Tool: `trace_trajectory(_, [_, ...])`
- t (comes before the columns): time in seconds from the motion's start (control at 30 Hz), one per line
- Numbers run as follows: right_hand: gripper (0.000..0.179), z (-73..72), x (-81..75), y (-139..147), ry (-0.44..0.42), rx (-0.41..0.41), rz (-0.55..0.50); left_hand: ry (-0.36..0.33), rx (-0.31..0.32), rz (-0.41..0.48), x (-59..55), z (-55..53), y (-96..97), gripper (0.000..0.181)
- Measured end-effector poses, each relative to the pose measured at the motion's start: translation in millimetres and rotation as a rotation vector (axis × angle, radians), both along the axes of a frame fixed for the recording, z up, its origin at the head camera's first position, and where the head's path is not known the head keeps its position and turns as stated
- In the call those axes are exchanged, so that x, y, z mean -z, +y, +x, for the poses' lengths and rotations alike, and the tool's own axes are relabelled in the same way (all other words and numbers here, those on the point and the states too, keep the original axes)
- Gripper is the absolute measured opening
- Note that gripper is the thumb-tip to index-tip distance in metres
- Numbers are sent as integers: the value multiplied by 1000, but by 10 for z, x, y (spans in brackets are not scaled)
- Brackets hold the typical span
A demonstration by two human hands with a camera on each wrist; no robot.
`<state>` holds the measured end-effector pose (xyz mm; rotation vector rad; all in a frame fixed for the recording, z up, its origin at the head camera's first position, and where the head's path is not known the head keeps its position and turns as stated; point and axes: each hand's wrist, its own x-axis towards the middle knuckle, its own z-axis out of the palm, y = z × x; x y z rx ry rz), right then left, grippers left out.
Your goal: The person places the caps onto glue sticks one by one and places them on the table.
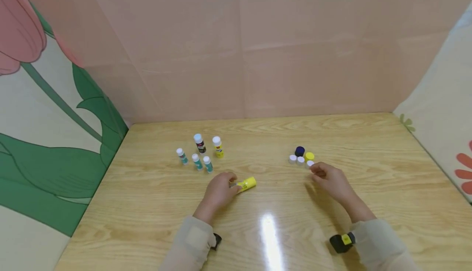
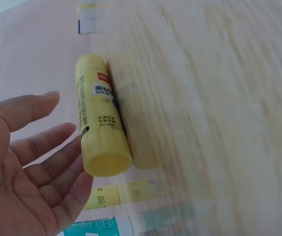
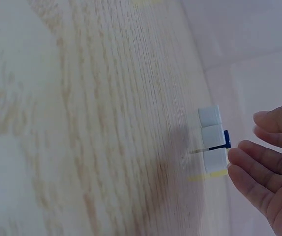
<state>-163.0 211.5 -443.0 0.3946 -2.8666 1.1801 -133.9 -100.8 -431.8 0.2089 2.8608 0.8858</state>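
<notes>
A yellow glue stick (image 1: pixel 248 183) lies on its side on the table, its open-looking round end toward the right. My left hand (image 1: pixel 220 191) is at its left end; in the left wrist view the fingertips reach the glue stick (image 2: pixel 99 118) while the thumb stands apart from it. Over on the right, my right hand (image 1: pixel 332 182) hovers with loosely bent fingers at the nearest white cap (image 1: pixel 310 164). In the right wrist view nothing is between the thumb and fingers, and three white caps (image 3: pixel 212 135) stand in a row just beyond the fingertips.
Behind my left hand stand several upright white-topped glue sticks: teal ones (image 1: pixel 197 162), a black one (image 1: pixel 200 144) and a yellow one (image 1: pixel 219 149). A dark blue cap (image 1: pixel 300 151) and a yellow cap (image 1: pixel 309 156) adjoin the white ones. A pink curtain-like sheet (image 1: pixel 258 58) backs the wooden table (image 1: pixel 147 222).
</notes>
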Motion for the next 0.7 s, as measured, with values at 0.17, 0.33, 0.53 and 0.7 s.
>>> trace_trajectory(0.17, [20,-15,-7,3,-9,0,-1,-6,-9,7,-1,-7,-42,30])
trace_trajectory(0.33, [19,-22,-10,3,-6,3,-6,-5,-20,7,18,-8,-80,29])
trace_trajectory(0.53, [20,-33,-18,-11,-8,7,0,-9,-49,7,22,9,-137,30])
trace_trajectory(0.7, [19,-41,-15,-18,-13,7,2,7,-71,11,5,34,-190,30])
